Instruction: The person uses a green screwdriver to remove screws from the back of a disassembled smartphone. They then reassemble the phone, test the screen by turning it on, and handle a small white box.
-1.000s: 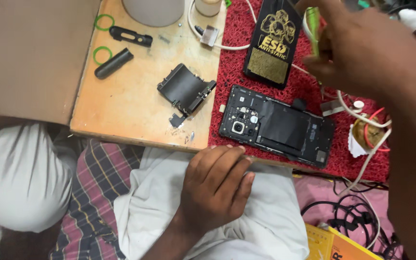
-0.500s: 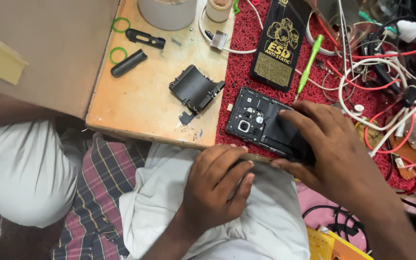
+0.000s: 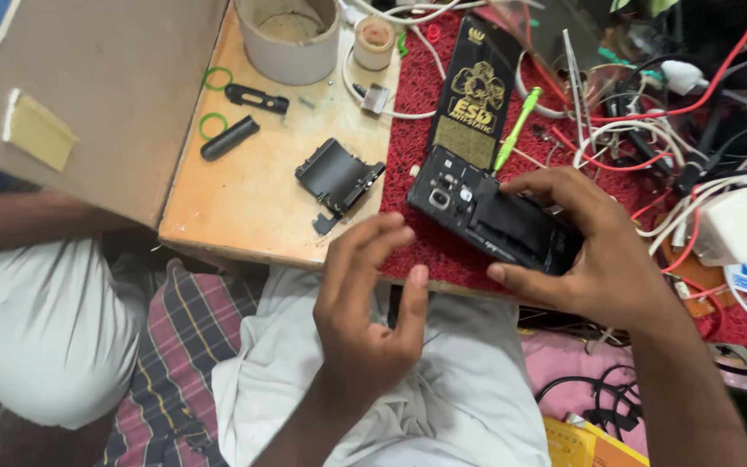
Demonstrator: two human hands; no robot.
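Observation:
An opened black phone (image 3: 477, 212) with its back cover off lies on a red mat (image 3: 425, 246). My right hand (image 3: 590, 251) grips the phone's right end, thumb under its near edge and fingers over its far edge. My left hand (image 3: 369, 303) hovers just left of the phone above the mat's front edge, fingers spread and holding nothing. A green screwdriver (image 3: 518, 125) lies on the mat just beyond the phone.
A black plastic frame part (image 3: 337, 177) rests on the wooden board (image 3: 252, 199). Behind it are small black pieces (image 3: 231, 137), green rings, a grey cup (image 3: 287, 39), a black pouch (image 3: 475, 99). Tangled cables and a white charger (image 3: 737, 227) crowd the right.
My right hand came down from the cables and took hold of the phone's right end. My left hand rose from my lap toward the phone and opened its fingers.

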